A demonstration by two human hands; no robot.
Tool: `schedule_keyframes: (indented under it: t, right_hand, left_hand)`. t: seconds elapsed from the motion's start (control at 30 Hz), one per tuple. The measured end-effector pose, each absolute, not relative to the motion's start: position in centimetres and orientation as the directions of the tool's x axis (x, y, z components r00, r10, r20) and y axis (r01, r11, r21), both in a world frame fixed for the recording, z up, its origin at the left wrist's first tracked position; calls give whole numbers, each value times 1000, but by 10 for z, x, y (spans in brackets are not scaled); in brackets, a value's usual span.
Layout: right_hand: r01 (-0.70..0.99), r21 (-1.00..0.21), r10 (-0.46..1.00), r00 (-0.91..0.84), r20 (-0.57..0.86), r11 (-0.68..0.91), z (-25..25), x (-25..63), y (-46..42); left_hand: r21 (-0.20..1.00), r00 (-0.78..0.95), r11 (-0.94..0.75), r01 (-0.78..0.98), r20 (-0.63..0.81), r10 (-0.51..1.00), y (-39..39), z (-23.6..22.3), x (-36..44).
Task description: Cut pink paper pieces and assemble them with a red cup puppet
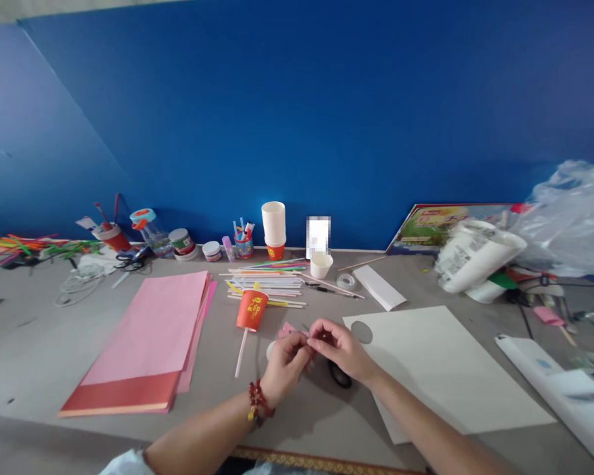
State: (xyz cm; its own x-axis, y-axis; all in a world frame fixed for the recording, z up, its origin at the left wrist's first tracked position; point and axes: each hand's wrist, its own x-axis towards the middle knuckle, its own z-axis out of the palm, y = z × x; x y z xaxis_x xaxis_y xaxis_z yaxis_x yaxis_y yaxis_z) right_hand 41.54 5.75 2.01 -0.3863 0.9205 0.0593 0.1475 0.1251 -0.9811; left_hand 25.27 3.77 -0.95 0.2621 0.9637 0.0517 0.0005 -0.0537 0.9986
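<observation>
My left hand (290, 363), with a red bead bracelet (257, 402) at the wrist, is closed in a pinch. Its fingertips meet those of my right hand (344, 349), also pinched, and whatever is between them is too small to make out. Just behind the left fingers shows a small pink paper piece (288, 328); whether it is held or lying there I cannot tell. Below the right hand sits a black scissors handle (340, 376), the rest hidden. To the left, a red paper cup (252, 310) has a pale straw (241, 353) sticking out toward me.
Pink and red paper sheets (148, 330) lie left; a large white sheet with a hole (455, 376) lies right. Behind are loose straws (272, 285), a tape roll (346, 282), a white cup (321, 265) and stacked cups (274, 224). A plastic bag (574, 218) stands far right.
</observation>
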Motion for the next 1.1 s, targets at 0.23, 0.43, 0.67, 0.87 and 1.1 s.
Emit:
schedule_keyframes:
  t: [0.23,0.43,0.67,0.87,1.1]
  right_hand:
    - [147,-979,932,-355,78,138,-5,415,55]
    - [305,-889,909,-346,232,343,-12,425,51]
    - [336,-871,918,-296,264,359,-17,436,53]
    - [327,-889,945,-175,278,322,-21,442,59]
    - [469,-816,941,-171,292,339,-12,441,67]
  left_hand:
    - [998,225,-15,-64,29,974,39,-12,257]
    - [998,258,-13,-68,30,966,38,-11,257]
    - [1000,370,-22,10,17,929,20,4,261]
    - [781,327,-578,238,495,805,42,88,189]
    - [678,-293,-44,734,375,879,234,81,92]
